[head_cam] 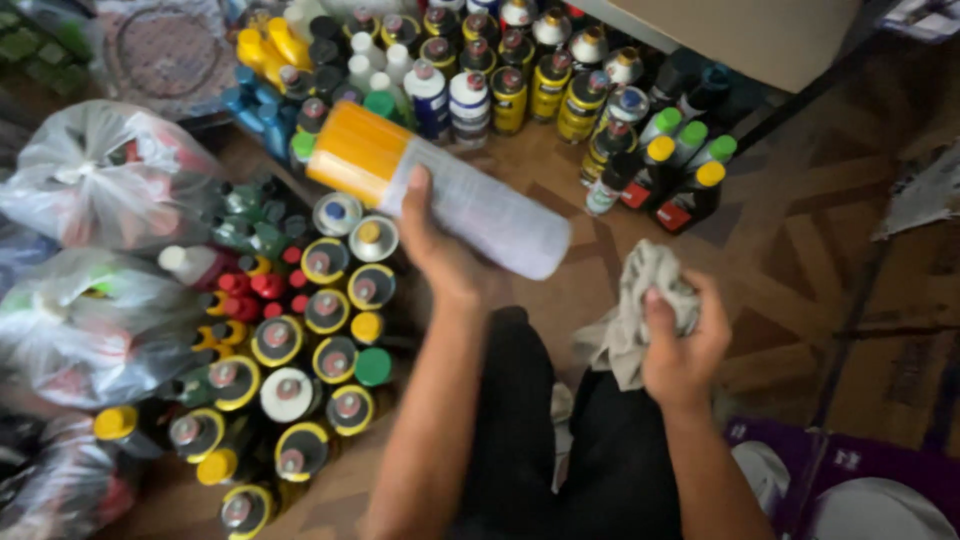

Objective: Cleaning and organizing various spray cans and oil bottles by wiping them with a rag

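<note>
while the left hand wraps a tilted orange-and-white spray can held above the floor | right hand closed on a crumpled grey rag | risk: one-handed grip could slip, can dropping onto upright cans below, toppling them

This looks like a storeroom or stockroom for spray paint and similar goods. Dozens of aerosol cans stand packed upright in rows on a wooden parquet floor, with more cans ranged further back. Tied plastic bags of goods are heaped along the left, and a cardboard box sits beyond.
</note>
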